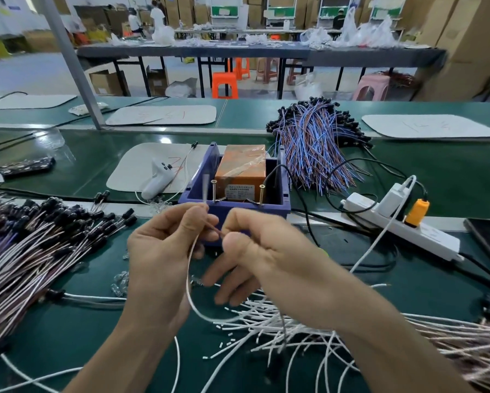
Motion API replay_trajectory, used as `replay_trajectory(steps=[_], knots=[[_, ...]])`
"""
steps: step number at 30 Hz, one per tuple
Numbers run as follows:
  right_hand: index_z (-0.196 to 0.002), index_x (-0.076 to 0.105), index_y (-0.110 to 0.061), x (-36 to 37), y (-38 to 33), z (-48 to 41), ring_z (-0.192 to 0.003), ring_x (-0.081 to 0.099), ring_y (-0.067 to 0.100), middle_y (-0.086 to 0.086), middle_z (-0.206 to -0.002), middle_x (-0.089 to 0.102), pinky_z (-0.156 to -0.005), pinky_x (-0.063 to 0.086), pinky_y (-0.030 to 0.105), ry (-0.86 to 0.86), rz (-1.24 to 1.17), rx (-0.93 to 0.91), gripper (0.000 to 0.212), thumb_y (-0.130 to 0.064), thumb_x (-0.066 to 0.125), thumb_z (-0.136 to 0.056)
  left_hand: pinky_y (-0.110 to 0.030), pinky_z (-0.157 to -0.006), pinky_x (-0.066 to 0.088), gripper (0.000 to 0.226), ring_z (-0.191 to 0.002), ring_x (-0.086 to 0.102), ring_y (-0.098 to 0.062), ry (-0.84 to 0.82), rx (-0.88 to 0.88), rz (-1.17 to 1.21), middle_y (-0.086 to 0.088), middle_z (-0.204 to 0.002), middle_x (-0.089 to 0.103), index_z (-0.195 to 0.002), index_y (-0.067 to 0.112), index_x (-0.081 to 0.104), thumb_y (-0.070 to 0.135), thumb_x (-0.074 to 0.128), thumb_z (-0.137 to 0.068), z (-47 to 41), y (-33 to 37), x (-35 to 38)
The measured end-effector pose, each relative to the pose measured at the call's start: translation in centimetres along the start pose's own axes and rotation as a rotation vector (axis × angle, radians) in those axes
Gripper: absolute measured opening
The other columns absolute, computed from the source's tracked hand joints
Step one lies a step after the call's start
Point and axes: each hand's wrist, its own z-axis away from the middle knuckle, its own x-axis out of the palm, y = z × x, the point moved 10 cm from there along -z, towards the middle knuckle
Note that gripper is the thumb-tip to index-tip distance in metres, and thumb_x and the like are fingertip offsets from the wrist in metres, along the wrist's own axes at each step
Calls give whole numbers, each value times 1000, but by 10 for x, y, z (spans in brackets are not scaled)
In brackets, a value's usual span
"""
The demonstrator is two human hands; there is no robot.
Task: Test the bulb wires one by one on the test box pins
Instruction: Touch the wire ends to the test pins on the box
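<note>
1. The left hand (158, 251) pinches the bulb wire (189, 268) between thumb and forefinger. The white lead loops down and toward the near side below the palm.
2. The right hand (269, 251) meets it from the right. Its thumb and forefinger are closed on a short brown strand of the same wire, right where the two hands come together, and its other fingers hang loosely underneath.
3. A pale tip (205, 188) rises from the left fingers, its long axis nearly upright (too blurred to say whether it is bulb or bare lead).
4. The test box (238, 207) sits just beyond both hands, on the far side, its near wall close to the knuckles.
5. Two upright screws serve as contacts. The left pin (214, 191) stands just right of the raised tip and the right pin (262, 194) further right, above the right hand.
6. My judgement: the move is a short push away from the body, with each hand taking the pin on its own side.
7. The left hand is nearer its pin, and whether the tip already touches it I cannot tell.
</note>
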Motion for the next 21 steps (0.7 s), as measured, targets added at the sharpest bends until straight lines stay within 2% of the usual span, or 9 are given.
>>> replay_trajectory(steps=[2,4,5,8,11,14,17,19,21], knots=[[-75,51,-32,18,5,-2,-64,70,36,26,-89,73,-56,56,37,-41,-196,9,28,-30,43,-102,-36,-63,47,23,-60,54,-20,43,28,-35,-4,-67,67,-72,19,78,41,81,-66,1,5,-6],[-75,48,-32,29,11,-4,-52,63,28,30,-87,71,-46,47,27,-50,-322,30,32,-28,39,-105,-33,-58,46,21,-57,51,-17,91,48,-84,-1,-62,64,-71,22,77,42,80,-67,0,9,-12],[-75,47,-31,29,15,-4,-47,58,24,26,-84,72,-44,44,25,-13,-298,38,30,-29,40,-105,-33,-57,46,18,-55,50,-16,112,50,-93,0,-61,63,-71,23,77,41,79,-68,-1,10,-14],[-84,53,-32,19,22,-5,-49,55,7,0,-72,72,-54,44,29,154,98,27,20,-48,52,-96,-35,-58,42,10,-53,48,-14,142,41,-1,-1,-61,63,-76,22,79,31,79,-72,1,10,-14],[-81,64,-39,38,25,-7,-55,56,-4,-17,-65,67,-60,41,21,19,90,35,30,-68,60,-84,-27,-51,43,11,-53,50,-13,77,53,-12,-2,-63,63,-82,23,81,28,80,-73,5,15,-7],[-82,73,-24,38,23,-10,-61,59,10,-6,-67,68,-63,44,30,-8,-67,8,33,-56,74,-78,-21,-44,47,19,-48,56,-14,-71,-33,-19,-3,-66,65,-78,22,80,29,88,-62,9,14,8],[-73,73,-22,31,14,-9,-51,54,8,-5,-56,63,-54,43,18,-15,-111,-72,18,-34,76,-86,-19,-45,47,20,-55,56,-15,-171,-57,12,1,-78,75,-77,18,81,31,90,-63,13,16,18],[-68,72,-23,23,9,-8,-45,52,5,-5,-53,61,-48,41,14,26,-178,-91,21,-25,72,-88,-24,-58,57,22,-72,64,-23,-240,-84,51,-3,-105,79,-82,17,83,38,78,-76,15,11,27],[-69,73,-19,6,8,-8,-42,49,6,0,-53,59,-43,40,14,142,-361,-71,20,-15,72,-89,-36,-77,62,34,-84,72,-22,-314,-155,-29,-4,-106,79,-97,24,83,47,61,-86,20,-5,38]])
